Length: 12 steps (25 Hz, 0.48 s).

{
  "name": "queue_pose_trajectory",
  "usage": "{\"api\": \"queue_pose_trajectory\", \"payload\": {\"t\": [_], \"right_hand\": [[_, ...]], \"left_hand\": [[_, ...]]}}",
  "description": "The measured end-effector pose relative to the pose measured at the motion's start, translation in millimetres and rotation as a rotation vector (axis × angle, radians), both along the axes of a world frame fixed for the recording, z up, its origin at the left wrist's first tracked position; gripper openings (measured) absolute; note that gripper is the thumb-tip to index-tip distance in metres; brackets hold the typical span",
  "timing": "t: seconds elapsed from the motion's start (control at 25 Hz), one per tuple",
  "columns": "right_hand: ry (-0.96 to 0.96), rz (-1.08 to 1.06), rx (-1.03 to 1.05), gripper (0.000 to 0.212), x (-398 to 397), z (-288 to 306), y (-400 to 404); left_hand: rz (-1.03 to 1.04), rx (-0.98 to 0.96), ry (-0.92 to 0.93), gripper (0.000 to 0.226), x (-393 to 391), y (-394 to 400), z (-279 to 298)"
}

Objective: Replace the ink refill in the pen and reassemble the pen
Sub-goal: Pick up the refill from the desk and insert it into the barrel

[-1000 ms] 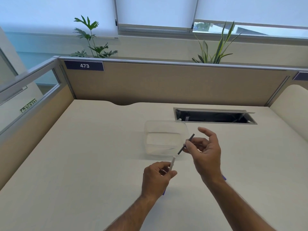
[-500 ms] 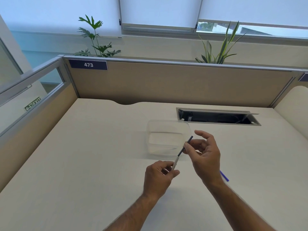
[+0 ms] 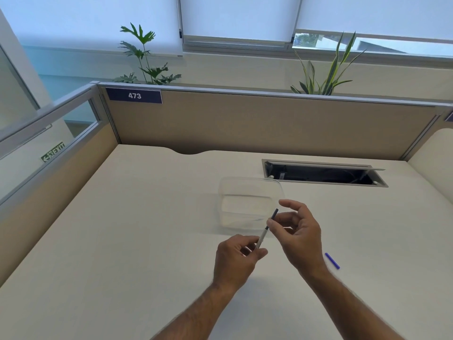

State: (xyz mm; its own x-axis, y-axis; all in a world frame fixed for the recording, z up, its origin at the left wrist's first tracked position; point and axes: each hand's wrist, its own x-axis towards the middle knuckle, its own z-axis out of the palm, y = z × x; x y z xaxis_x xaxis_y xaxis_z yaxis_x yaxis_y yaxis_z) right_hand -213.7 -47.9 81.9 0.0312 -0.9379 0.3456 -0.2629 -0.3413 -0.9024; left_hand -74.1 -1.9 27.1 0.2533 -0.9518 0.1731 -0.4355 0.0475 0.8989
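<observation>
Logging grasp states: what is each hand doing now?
Left hand: closed on the pen barrel.
Right hand: pinching the dark refill, other fingers spread.

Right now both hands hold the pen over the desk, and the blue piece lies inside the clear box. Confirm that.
Not quite. Both hands, left and right, do hold the pen over the desk, but the head view shows the blue piece lying on the desk to the right, outside the clear box.

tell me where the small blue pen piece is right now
The small blue pen piece lies on the beige desk, just right of the right hand wrist, apart from it.
</observation>
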Motion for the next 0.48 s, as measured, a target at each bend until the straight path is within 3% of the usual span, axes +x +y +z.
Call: {"api": "queue_pose_trajectory", "payload": {"t": [0.32, 0.48], "right_hand": [[0.042, 0.104, 0.112, 0.042, -9, -15, 7], [0.194, -0.067, 0.086, 0.025, -32, -39, -2]], "left_hand": [[-0.013, -0.014, 0.019, 0.022, 7, -2, 1], [0.02, 0.011, 0.107, 0.015, 11, -3, -2]]}}
